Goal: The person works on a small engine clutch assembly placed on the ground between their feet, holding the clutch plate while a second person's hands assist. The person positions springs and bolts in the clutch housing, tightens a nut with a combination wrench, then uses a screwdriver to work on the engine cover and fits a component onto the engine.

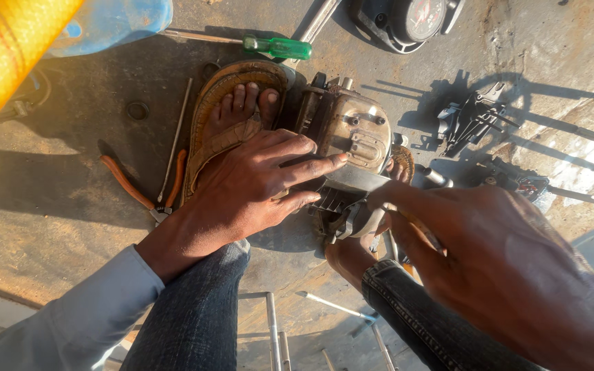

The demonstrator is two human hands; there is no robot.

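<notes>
A small metal engine block (352, 134) sits on the concrete ground between my two sandalled feet. My left hand (249, 182) lies flat against its left side, fingers spread and pressing on the casing. My right hand (489, 261) is close to the camera at the lower right, fingers curled around a thin tool with a yellowish shaft (417, 230) that reaches to the finned lower part of the engine (338, 206). The tool's tip is hidden by my fingers.
A green-handled screwdriver (276, 47) lies at the top, orange-handled pliers (139, 189) and a thin rod (175, 137) at the left. A round gauge housing (407, 24) and a black metal part (472, 117) lie at the upper right. Loose rods (273, 330) lie below.
</notes>
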